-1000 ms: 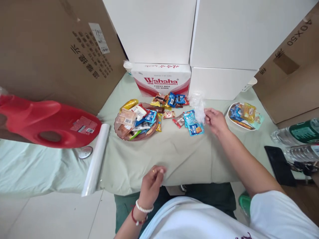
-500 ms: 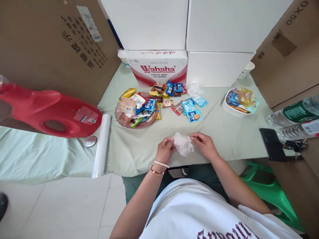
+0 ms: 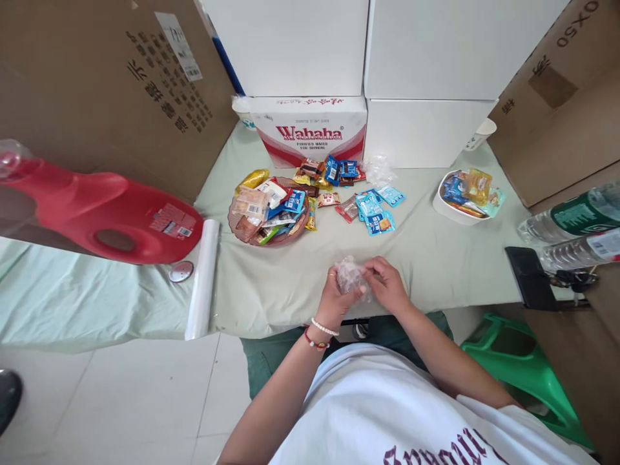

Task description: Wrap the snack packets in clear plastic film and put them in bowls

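Note:
Between my hands, above the front of the cloth-covered table, is a crumpled clear plastic film or bag (image 3: 349, 276); which of the two I cannot tell. My left hand (image 3: 338, 300) is closed around its left and lower side, thumb across the front. With bent fingers my right hand (image 3: 386, 284) pinches its right edge. Beyond them stands a pink glass bowl (image 3: 276, 243) heaped with wrapped snacks. Blue snack packets (image 3: 379, 221) lie right of it, and more small wrapped snacks (image 3: 334, 170) sit against the Wahaba-style printed carton (image 3: 310, 132).
A red detergent bottle (image 3: 130, 219) and a roll of plastic film (image 3: 203, 278) are on the left. At right stand a white snack tub (image 3: 460, 212), plastic water bottles (image 3: 576, 213) and a black phone (image 3: 530, 278). More crumpled plastic (image 3: 379, 171) lies by the white boxes (image 3: 426, 132).
My hands have come closer together, bunching the plastic into a smaller wad. The left hand has turned, its thumb now across the plastic.

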A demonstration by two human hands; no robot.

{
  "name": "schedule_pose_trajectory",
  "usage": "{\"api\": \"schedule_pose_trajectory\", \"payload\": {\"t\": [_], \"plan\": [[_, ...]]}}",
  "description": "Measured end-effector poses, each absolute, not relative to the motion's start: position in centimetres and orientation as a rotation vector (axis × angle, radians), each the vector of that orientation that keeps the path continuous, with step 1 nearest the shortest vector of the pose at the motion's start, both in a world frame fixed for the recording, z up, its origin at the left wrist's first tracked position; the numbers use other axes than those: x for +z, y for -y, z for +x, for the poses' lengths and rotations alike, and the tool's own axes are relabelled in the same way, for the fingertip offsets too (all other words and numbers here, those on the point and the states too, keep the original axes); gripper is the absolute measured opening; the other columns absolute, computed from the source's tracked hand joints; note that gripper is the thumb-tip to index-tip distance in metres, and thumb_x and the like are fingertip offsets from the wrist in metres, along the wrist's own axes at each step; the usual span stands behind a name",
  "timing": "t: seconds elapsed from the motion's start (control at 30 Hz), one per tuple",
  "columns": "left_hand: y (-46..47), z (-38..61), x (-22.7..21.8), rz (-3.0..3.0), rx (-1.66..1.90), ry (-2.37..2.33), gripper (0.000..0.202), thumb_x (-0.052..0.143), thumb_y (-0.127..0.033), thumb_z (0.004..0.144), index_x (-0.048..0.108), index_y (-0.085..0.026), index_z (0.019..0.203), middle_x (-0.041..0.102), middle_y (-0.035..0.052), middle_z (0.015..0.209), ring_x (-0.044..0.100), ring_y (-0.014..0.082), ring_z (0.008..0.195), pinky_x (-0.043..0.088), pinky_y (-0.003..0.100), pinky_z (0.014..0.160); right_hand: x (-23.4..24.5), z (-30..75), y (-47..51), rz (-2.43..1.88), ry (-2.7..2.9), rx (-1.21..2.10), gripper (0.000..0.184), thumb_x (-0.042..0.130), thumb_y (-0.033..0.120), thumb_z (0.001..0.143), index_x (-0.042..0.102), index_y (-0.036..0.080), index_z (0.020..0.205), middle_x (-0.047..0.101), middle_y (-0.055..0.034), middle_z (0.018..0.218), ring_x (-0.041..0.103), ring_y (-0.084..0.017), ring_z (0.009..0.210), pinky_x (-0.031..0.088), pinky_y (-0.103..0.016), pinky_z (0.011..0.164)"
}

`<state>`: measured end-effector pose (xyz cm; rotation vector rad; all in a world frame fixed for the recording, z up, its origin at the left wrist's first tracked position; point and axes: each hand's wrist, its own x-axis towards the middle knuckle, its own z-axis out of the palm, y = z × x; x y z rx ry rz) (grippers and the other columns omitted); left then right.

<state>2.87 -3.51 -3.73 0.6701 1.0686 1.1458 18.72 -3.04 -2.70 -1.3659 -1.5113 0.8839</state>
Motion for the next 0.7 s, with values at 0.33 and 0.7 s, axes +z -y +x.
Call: {"api": "schedule_pose_trajectory", "payload": {"t": [0.33,0.7], "plan": [[2.5,-1.3,-4.3,0.374,1.151,-1.205,0.045,0.090,-0.037,0.058,0.059,-0.019,0.084,0.067,-0.0009,0.076,0.065,0.0125,0.065,0.051,0.023,0.057,-1.9,20.9,2.0,-1.319,0.540,1.313,0.044,0.083,0.055,0.070,0.054,0.023,0.075,0.046,0.0087,0.059,0.029,-0.007,0.047,0.021,-0.023,0.042],[4.9,-2.2,-0.7,1.672,1.373,-1.443,0.016,0.065,-0.037,0.095,0.066,-0.022,0.100,0.068,0.0055,0.097,0.065,0.0174,0.092,0.054,0.033,0.087,-2.1,22.3,2.2,-1.391,0.679,1.313,0.041,0.079,0.058,0.074,0.057,0.023,0.076,0.048,0.0072,0.059,0.033,-0.009,0.047,0.024,-0.025,0.042]]}}
